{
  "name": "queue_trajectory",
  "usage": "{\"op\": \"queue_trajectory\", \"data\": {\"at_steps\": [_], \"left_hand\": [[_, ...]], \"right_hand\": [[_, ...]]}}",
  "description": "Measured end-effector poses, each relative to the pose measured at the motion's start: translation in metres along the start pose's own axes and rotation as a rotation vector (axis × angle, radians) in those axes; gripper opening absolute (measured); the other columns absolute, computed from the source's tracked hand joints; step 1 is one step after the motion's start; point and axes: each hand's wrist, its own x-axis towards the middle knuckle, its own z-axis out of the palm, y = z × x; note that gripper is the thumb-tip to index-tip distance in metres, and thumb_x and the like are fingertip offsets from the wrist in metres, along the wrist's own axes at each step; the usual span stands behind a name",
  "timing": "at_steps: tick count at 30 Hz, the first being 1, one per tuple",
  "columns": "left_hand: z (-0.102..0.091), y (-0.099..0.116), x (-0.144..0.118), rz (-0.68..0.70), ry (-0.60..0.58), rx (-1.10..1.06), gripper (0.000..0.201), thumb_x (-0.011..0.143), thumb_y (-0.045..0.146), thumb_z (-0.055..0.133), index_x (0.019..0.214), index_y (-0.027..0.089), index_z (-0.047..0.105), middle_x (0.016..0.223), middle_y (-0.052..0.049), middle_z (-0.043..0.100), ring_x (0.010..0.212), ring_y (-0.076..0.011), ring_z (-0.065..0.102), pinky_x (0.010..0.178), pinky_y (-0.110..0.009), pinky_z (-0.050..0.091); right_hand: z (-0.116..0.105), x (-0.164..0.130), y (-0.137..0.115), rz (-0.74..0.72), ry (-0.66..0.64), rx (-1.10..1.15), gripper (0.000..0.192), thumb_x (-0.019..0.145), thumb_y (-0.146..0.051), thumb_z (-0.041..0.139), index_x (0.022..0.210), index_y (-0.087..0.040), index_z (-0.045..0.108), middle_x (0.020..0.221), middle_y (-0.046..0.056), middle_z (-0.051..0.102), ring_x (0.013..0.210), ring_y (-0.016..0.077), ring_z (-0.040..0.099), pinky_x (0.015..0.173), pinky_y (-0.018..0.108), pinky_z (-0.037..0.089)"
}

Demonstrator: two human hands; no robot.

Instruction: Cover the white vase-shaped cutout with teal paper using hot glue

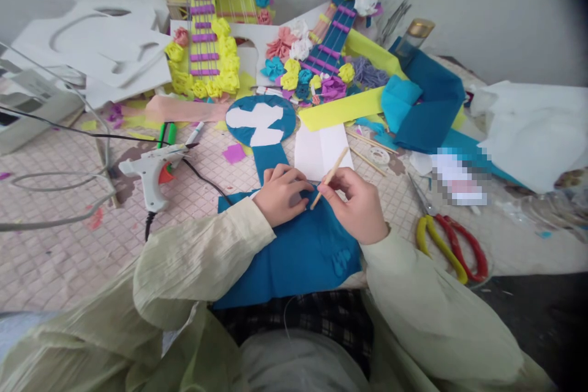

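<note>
My right hand (pixel 356 202) pinches a thin wooden stick (pixel 337 165), tilted with its lower end against a sheet of dark blue crepe paper (pixel 289 263). The sheet lies at the table's near edge and hangs toward my lap. Close beside it, my left hand (pixel 282 193) has its fingers bent and closed on the upper part of the same sheet; the fingertips are partly hidden. Just beyond the left hand lies a blue paper-covered shape (pixel 271 159) with a round head and white cut-out patches. A folded white paper (pixel 321 150) lies beyond the stick.
A white hot glue gun (pixel 151 174) with its cord is at the left. Scissors (pixel 443 239) with yellow and red handles lie at the right. Behind stand flower-trimmed paper instruments, one yellow (pixel 202 30), one blue (pixel 333 43). White foam pieces (pixel 101 43) are stacked back left.
</note>
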Motion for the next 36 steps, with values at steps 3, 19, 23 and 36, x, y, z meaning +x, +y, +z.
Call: {"op": "queue_trajectory", "data": {"at_steps": [3, 19, 23, 36], "left_hand": [[0.001, -0.001, 0.0, -0.003, -0.004, 0.004, 0.022, 0.074, 0.026, 0.056, 0.093, 0.021, 0.064, 0.098, -0.004, 0.059, 0.097, -0.0229, 0.041, 0.081, -0.038, 0.031], [-0.001, 0.002, 0.0, -0.019, -0.016, 0.017, 0.022, 0.076, 0.028, 0.055, 0.096, 0.024, 0.063, 0.101, -0.004, 0.058, 0.099, -0.0236, 0.041, 0.08, -0.04, 0.029], [-0.005, 0.002, -0.002, -0.029, 0.038, 0.04, 0.029, 0.076, 0.032, 0.055, 0.102, 0.021, 0.062, 0.103, -0.006, 0.057, 0.097, -0.0238, 0.042, 0.08, -0.04, 0.031], [-0.009, 0.0, -0.008, -0.008, 0.051, 0.193, 0.019, 0.077, 0.033, 0.051, 0.088, 0.025, 0.064, 0.105, -0.005, 0.06, 0.103, -0.0298, 0.042, 0.082, -0.049, 0.028]], "right_hand": [[0.004, 0.002, 0.001, -0.007, -0.021, -0.02, 0.009, 0.078, -0.027, 0.054, 0.081, -0.018, 0.052, 0.073, 0.0, 0.061, 0.066, 0.0107, 0.059, 0.065, 0.023, 0.047], [-0.008, 0.006, 0.009, 0.036, 0.067, -0.042, 0.013, 0.078, -0.03, 0.054, 0.082, -0.018, 0.053, 0.075, 0.001, 0.061, 0.069, 0.0131, 0.06, 0.067, 0.027, 0.048], [-0.02, 0.005, 0.005, 0.061, 0.147, 0.021, 0.015, 0.078, -0.032, 0.055, 0.085, -0.019, 0.054, 0.08, 0.002, 0.062, 0.074, 0.0143, 0.06, 0.068, 0.027, 0.049], [-0.081, 0.005, 0.054, 0.184, -0.014, -0.703, 0.012, 0.069, -0.031, 0.059, 0.068, -0.019, 0.062, 0.055, 0.001, 0.061, 0.046, 0.0149, 0.052, 0.045, 0.026, 0.034]]}}
